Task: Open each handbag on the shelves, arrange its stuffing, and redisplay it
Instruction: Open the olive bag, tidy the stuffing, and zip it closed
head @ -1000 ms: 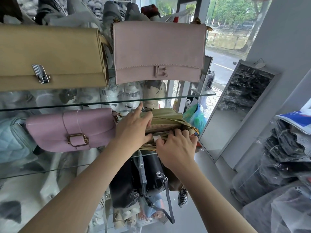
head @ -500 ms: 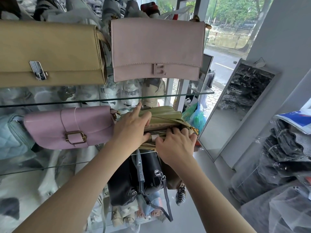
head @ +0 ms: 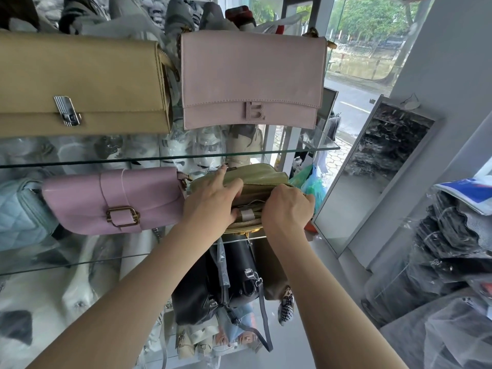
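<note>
The green bag (head: 255, 179) lies on a glass shelf (head: 80, 263) near the centre of view, its zip open and pale paper stuffing (head: 246, 215) showing in the gap. The left hand (head: 210, 198) grips the bag's upper side from 9 o'clock, thumb at the opening. The right hand (head: 286, 206), at 3 o'clock, curls its fingers over the zip edge into the bag; whether they pinch the stuffing is hidden. This bag looks opened and mid-arranging, not yet closed or redisplayed. The lilac bag (head: 111, 201) at 9 o'clock, the pink bag (head: 250, 78) at 12 and the tan bag (head: 80, 83) at 11 stand shut; whether they are finished cannot be told. A black bag (head: 234, 275) waits at 6 o'clock.
</note>
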